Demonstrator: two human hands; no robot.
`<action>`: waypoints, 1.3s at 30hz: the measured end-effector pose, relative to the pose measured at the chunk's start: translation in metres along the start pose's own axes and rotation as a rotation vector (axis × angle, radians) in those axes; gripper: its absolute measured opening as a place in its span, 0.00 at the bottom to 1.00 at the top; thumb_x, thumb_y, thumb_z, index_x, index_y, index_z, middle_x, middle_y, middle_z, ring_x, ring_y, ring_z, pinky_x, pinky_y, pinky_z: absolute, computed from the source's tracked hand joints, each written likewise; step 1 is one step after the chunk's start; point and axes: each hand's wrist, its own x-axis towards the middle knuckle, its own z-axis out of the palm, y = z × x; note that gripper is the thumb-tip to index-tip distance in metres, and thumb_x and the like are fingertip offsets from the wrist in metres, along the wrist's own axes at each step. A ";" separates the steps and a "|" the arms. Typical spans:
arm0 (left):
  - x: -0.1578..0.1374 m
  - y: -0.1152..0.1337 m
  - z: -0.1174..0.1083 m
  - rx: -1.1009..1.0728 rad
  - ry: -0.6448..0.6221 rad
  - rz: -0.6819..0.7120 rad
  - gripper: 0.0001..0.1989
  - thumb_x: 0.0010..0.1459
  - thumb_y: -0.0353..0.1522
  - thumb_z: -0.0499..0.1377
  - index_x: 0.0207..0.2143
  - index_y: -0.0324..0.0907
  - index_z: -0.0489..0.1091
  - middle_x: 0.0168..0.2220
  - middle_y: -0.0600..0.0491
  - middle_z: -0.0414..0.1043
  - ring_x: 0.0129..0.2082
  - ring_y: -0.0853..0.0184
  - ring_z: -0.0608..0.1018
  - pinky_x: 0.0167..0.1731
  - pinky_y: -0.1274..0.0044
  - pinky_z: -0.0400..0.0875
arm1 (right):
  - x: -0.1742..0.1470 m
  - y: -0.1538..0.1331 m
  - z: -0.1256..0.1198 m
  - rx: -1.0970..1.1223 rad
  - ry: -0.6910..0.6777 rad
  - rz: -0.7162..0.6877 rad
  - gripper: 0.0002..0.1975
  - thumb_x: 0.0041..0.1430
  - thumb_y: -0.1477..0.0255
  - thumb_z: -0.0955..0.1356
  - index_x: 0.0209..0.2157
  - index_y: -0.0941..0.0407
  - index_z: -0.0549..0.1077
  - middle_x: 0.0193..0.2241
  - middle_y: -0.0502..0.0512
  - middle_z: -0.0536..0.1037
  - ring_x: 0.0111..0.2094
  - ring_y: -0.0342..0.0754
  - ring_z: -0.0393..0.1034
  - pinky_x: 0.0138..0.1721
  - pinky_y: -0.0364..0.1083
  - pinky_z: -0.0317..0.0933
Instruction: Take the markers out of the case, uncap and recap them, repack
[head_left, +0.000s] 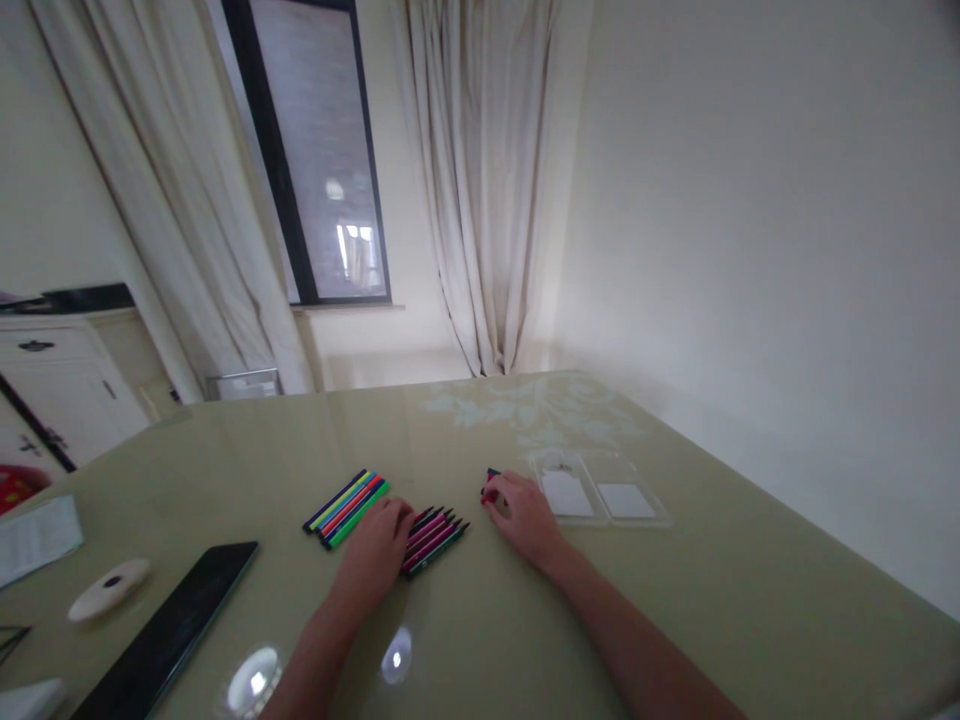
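A row of dark and magenta felt-tip pens (436,541) lies slantwise on the table, dark pointed ends toward the upper right. My left hand (381,545) is curled over the lower left side of this row, fingers bent against the pens. Just left of it is a second row of bright felt-tip pens (346,507) in yellow, blue, red and green. To the right, my right hand (523,515) is closed in a pinch round a magenta and dark felt-tip pen (490,487), mostly hidden by the fingers. Beside that hand an open clear plastic case (636,503) lies flat, white panels inside.
A black tablet-like slab (176,625) lies at the front left of the table (480,650). Near it are a white oval object (109,589) and a pale sheet (39,538). A wall (787,300) runs along the right, curtains (480,190) and a window behind.
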 end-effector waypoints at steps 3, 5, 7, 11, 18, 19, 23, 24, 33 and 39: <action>0.003 0.000 -0.006 0.003 -0.012 -0.033 0.15 0.69 0.35 0.48 0.38 0.42 0.74 0.40 0.48 0.78 0.43 0.61 0.79 0.46 0.72 0.71 | 0.002 0.000 0.000 -0.058 -0.014 0.009 0.04 0.63 0.76 0.70 0.38 0.55 0.77 0.39 0.55 0.79 0.42 0.51 0.73 0.46 0.47 0.62; 0.003 -0.006 -0.012 0.041 0.028 -0.089 0.14 0.69 0.33 0.49 0.41 0.42 0.74 0.42 0.47 0.78 0.45 0.60 0.79 0.48 0.72 0.70 | 0.003 0.001 0.001 -0.096 -0.014 0.019 0.03 0.63 0.75 0.70 0.37 0.55 0.77 0.39 0.56 0.79 0.42 0.51 0.73 0.46 0.47 0.62; 0.003 -0.015 -0.020 0.112 0.091 -0.171 0.14 0.68 0.31 0.49 0.45 0.40 0.74 0.46 0.43 0.77 0.48 0.57 0.78 0.52 0.69 0.69 | 0.004 0.002 0.002 -0.125 -0.005 0.038 0.02 0.64 0.74 0.70 0.37 0.55 0.77 0.40 0.56 0.79 0.43 0.51 0.73 0.46 0.47 0.62; -0.002 -0.022 -0.035 0.360 0.114 -0.328 0.12 0.67 0.34 0.53 0.48 0.42 0.73 0.46 0.43 0.77 0.48 0.54 0.78 0.49 0.67 0.70 | 0.005 0.003 0.002 -0.151 0.018 0.066 0.02 0.64 0.74 0.70 0.37 0.55 0.77 0.40 0.56 0.78 0.43 0.52 0.72 0.46 0.48 0.62; -0.004 -0.018 -0.037 0.402 0.048 -0.320 0.08 0.67 0.34 0.55 0.43 0.46 0.73 0.44 0.47 0.78 0.48 0.55 0.78 0.47 0.68 0.71 | 0.002 -0.002 0.000 -0.100 0.111 0.034 0.02 0.64 0.74 0.71 0.37 0.54 0.77 0.39 0.56 0.79 0.44 0.53 0.73 0.48 0.49 0.63; -0.003 -0.020 -0.035 0.394 0.051 -0.304 0.08 0.67 0.33 0.55 0.44 0.45 0.73 0.45 0.47 0.78 0.48 0.55 0.78 0.47 0.68 0.71 | 0.001 -0.003 0.000 -0.089 0.127 0.023 0.02 0.64 0.75 0.70 0.37 0.54 0.77 0.39 0.56 0.79 0.44 0.53 0.73 0.48 0.50 0.63; 0.001 -0.016 -0.027 0.322 0.098 -0.172 0.09 0.67 0.32 0.54 0.42 0.43 0.74 0.45 0.46 0.77 0.48 0.55 0.77 0.50 0.65 0.70 | -0.001 -0.007 -0.001 -0.034 0.193 -0.028 0.04 0.67 0.72 0.69 0.41 0.54 0.77 0.39 0.56 0.79 0.44 0.53 0.73 0.48 0.51 0.65; 0.001 -0.010 -0.024 0.278 0.118 -0.107 0.09 0.67 0.32 0.54 0.41 0.43 0.74 0.44 0.46 0.77 0.48 0.55 0.77 0.51 0.65 0.70 | -0.002 -0.009 -0.002 -0.019 0.196 -0.058 0.07 0.68 0.70 0.68 0.45 0.54 0.77 0.41 0.57 0.79 0.44 0.53 0.73 0.48 0.51 0.66; -0.006 0.057 -0.011 -0.147 -0.089 0.137 0.10 0.68 0.33 0.49 0.44 0.45 0.70 0.43 0.49 0.77 0.45 0.59 0.77 0.48 0.68 0.69 | -0.006 -0.016 -0.004 0.127 0.044 -0.325 0.11 0.72 0.66 0.66 0.44 0.53 0.81 0.38 0.55 0.82 0.42 0.49 0.75 0.48 0.45 0.67; -0.003 0.060 -0.014 -0.181 -0.157 0.066 0.10 0.70 0.35 0.48 0.45 0.45 0.68 0.43 0.49 0.78 0.43 0.59 0.77 0.46 0.70 0.68 | 0.001 -0.008 -0.012 0.186 0.048 -0.289 0.11 0.71 0.65 0.68 0.44 0.50 0.83 0.39 0.53 0.85 0.43 0.48 0.77 0.50 0.46 0.68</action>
